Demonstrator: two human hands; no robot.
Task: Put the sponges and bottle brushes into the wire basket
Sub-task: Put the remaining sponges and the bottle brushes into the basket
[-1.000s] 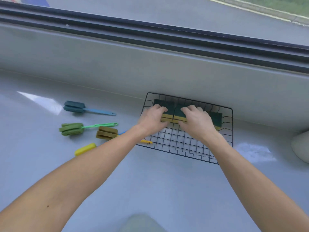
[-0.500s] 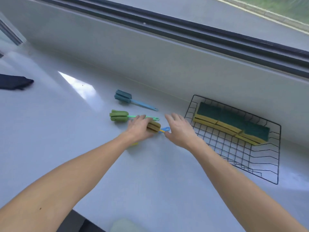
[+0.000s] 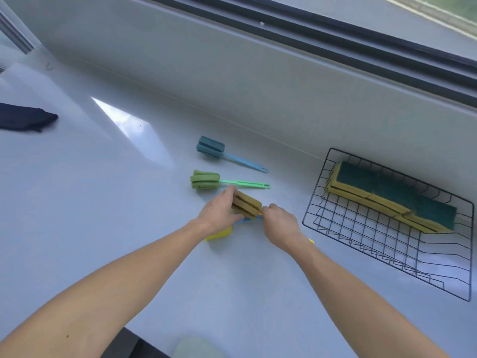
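Observation:
A black wire basket lies at the right on the white counter, with yellow-and-green sponges lined up along its far side. My left hand grips the brown foam head of a bottle brush. My right hand pinches that brush's handle close to the head. Under my hands lie a yellow brush and a blue handle, mostly hidden. A green bottle brush and a teal bottle brush lie farther back on the counter, untouched.
A dark cloth lies at the far left of the counter. A white wall and a window sill rise behind the counter. A pale rounded object shows at the bottom edge.
My hands left the sponges in the basket and moved left to the brushes. They have closed on the brown brush, which is now tilted up off the counter.

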